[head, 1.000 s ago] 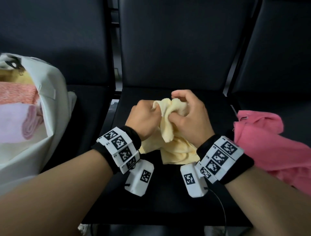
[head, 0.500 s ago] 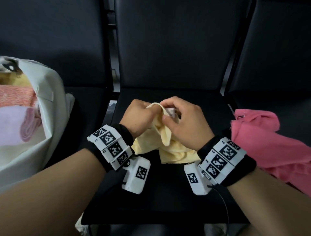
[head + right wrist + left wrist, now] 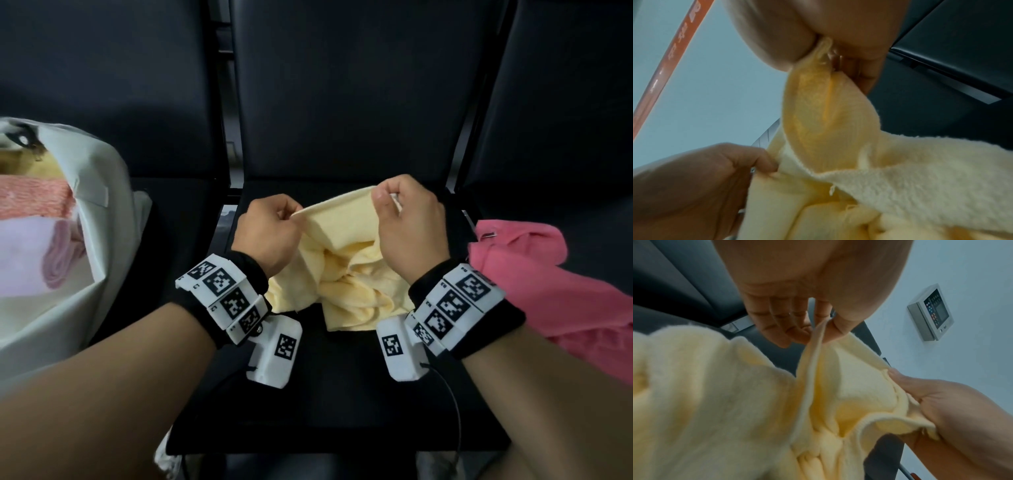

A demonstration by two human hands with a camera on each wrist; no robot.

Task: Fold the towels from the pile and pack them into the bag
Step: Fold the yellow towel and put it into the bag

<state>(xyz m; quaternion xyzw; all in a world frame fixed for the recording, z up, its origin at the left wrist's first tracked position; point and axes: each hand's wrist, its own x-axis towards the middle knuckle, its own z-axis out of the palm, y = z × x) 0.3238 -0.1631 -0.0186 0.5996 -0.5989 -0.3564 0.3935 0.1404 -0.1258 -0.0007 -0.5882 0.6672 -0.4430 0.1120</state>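
Note:
A pale yellow towel (image 3: pixel 346 270) hangs bunched over the middle black seat (image 3: pixel 335 394). My left hand (image 3: pixel 270 229) pinches its top edge at the left, and my right hand (image 3: pixel 407 222) pinches the same edge at the right, so the hem is stretched between them. In the left wrist view the left hand (image 3: pixel 818 327) nips the yellow towel (image 3: pixel 735 402) hem between thumb and fingers. In the right wrist view the right hand (image 3: pixel 824 48) clamps a corner of the yellow towel (image 3: pixel 900 178). A white bag (image 3: pixel 85 274) stands open on the left seat, with folded pink towels (image 3: pixel 34 233) inside.
A crumpled pink towel (image 3: pixel 548 294) lies on the right seat. Dark seat backs (image 3: pixel 342 85) rise behind the hands. A thin cable (image 3: pixel 452 411) trails from the right wrist unit. A wall panel (image 3: pixel 931 311) shows in the left wrist view.
My hands have drawn apart along the towel's top edge, the right one moving right. The edge that was balled between them is now pulled out straight.

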